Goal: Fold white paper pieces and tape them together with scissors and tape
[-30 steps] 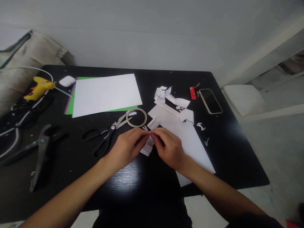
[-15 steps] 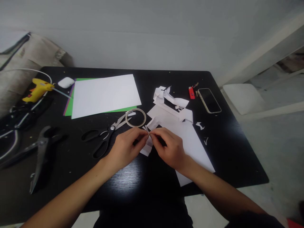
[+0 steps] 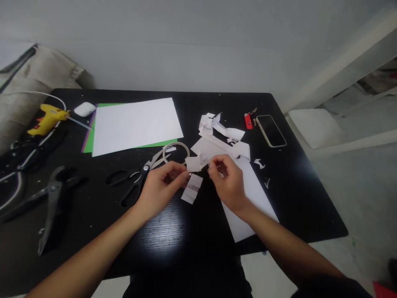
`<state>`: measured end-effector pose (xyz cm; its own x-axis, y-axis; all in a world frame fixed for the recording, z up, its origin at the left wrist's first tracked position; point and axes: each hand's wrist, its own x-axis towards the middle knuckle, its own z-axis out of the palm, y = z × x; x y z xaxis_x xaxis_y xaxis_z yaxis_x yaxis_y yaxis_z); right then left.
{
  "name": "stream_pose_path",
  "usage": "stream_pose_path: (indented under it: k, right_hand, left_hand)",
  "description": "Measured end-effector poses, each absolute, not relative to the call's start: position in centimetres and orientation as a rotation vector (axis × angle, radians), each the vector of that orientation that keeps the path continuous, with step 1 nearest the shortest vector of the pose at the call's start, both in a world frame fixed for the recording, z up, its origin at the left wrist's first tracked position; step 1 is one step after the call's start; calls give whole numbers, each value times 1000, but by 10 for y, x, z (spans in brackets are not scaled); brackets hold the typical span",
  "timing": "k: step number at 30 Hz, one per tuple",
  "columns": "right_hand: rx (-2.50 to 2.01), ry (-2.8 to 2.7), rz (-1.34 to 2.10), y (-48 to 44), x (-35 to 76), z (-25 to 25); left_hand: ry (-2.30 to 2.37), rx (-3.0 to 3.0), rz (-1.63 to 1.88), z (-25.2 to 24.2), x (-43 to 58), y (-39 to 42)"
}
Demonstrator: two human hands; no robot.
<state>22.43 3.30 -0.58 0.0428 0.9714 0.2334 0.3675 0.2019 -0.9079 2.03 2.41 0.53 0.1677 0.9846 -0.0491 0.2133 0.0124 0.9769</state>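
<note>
Above the black worktop (image 3: 310, 211), inward from its near edge's middle, the left hand (image 3: 164, 186) has a narrow grip on a small paper piece (image 3: 194, 164); the right hand's (image 3: 228, 182) hold I cannot tell. It's probably light, easily creased: pinch 2 opposite edges.

Inscriptions, labels, numbers: none legible. Yellow glue gun (image 3: 46, 120) — a small pale mark on the upper body, too small to read. Red lighter (image 3: 248, 121) — a small dark mark on the side, likewise unreadable at this size. Beige bundle (image 3: 39, 76), left edge of view: dark marks toward its right end, blurred; whether lettering or pattern cannot be told.
</note>
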Motion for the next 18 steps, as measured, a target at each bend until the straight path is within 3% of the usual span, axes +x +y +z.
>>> stream_pose_path:
  k: [5,14,18]
  right_hand:
    - [-1481,-1288,902,51,235,-8]
    - [-1483,-1398,857,56,240,-10]
    - [-1411,-1382,992,53,237,-7]
  left_hand:
    - [1233,1270,1011,9,17,31]
    - [1274,1199,1132,8,7,40]
    - [1276,1192,1149,8,4,41]
